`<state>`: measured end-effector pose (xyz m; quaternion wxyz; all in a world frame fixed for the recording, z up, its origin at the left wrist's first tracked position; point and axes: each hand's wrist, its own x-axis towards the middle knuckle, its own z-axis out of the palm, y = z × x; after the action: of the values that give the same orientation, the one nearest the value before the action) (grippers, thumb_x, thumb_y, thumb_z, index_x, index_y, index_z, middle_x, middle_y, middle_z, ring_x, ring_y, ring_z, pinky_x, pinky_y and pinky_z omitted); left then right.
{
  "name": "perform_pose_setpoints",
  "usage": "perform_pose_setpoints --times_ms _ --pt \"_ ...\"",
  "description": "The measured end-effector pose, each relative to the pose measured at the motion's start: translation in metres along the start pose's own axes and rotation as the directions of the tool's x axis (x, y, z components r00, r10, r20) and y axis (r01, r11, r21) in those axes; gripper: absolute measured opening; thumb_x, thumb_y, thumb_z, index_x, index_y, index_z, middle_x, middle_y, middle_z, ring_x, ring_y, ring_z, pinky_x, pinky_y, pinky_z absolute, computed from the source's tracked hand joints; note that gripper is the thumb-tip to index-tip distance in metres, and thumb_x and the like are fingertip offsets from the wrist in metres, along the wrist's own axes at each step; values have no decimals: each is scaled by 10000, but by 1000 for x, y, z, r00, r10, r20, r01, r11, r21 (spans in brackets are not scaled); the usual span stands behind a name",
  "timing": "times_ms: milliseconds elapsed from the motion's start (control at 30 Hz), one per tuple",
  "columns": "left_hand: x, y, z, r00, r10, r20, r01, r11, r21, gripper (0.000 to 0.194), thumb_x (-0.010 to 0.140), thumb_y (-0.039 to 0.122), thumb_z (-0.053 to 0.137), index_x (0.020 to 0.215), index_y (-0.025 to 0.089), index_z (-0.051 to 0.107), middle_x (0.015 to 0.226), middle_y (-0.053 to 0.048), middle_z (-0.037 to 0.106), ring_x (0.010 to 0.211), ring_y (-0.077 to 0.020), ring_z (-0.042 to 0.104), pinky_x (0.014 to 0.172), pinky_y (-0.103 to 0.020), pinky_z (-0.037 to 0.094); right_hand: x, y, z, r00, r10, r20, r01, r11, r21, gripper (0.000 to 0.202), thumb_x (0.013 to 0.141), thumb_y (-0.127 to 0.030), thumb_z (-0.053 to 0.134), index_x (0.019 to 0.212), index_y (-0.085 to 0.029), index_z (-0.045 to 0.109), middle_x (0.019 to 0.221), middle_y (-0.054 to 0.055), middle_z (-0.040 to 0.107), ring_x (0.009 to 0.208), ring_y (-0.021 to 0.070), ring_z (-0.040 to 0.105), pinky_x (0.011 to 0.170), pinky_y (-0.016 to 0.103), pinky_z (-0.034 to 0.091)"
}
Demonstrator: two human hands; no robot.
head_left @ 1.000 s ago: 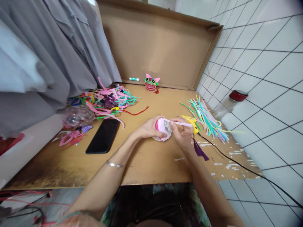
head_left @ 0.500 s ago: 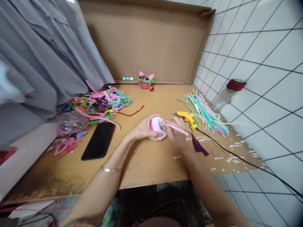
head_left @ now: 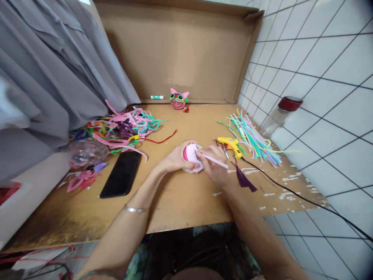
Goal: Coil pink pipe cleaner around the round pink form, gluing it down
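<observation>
My left hand [head_left: 176,157] is closed around a small round object wrapped in pale pink and deeper pink fuzzy strips [head_left: 192,154], holding it just above the table. My right hand [head_left: 215,162] pinches a pale pink pipe cleaner [head_left: 216,160] against the right side of that object, and its loose end sticks out to the lower right. Just right of my right hand lies a yellow hot glue gun [head_left: 230,144], its nozzle pointing left. A small metal tool [head_left: 225,151], partly hidden, shows under the glue gun.
Left on the table [head_left: 175,202] are tangled pipe cleaners [head_left: 131,124], a clear plastic bag [head_left: 87,152] and a black phone [head_left: 121,174]. Straight pipe cleaners [head_left: 253,138], a purple tassel [head_left: 245,179] and a black cord [head_left: 279,184] lie right. A finished-looking animal head [head_left: 178,99] sits at the back.
My right hand has shifted slightly left, closer over the round object, and the pipe cleaner's free end has moved left with it. More of the metal tool shows. My left hand stays put.
</observation>
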<state>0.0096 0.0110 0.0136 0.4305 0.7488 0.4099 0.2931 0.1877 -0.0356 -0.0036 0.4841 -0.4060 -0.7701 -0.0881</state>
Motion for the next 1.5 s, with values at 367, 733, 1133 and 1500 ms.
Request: perform_pose_setpoints --times_ms 367,733,1133,1500 --pt "2 -7 1 999 50 -22 -49 999 12 803 511 307 829 1245 179 529 1220 -90 607 1120 -263 580 1011 -409 464 -4 -1 5 999 47 20 -49 993 110 227 951 -217 474 901 -216 695 823 58 665 753 175 632 686 325 514" --pt "1 -3 2 997 74 -28 -73 996 45 824 535 324 803 1278 184 476 1262 -88 566 1134 -264 563 1037 -402 435 -4 -2 4 998 66 23 -68 993 98 224 953 -219 475 911 -206 695 830 59 675 775 173 643 707 318 527" --pt "-4 5 -2 996 85 33 -87 995 58 686 612 381 765 1194 197 451 1101 -34 556 957 -205 546 880 -318 467 -5 -2 5 997 69 30 -71 993 98 213 959 -215 480 934 -197 691 843 62 684 795 173 636 722 312 521" --pt "-4 2 -2 994 98 46 -100 994 41 627 608 396 786 1113 216 463 1013 -1 558 894 -185 536 830 -296 465 -3 -3 4 997 79 19 -81 986 142 223 961 -212 475 932 -194 696 844 67 667 782 170 634 701 309 512"
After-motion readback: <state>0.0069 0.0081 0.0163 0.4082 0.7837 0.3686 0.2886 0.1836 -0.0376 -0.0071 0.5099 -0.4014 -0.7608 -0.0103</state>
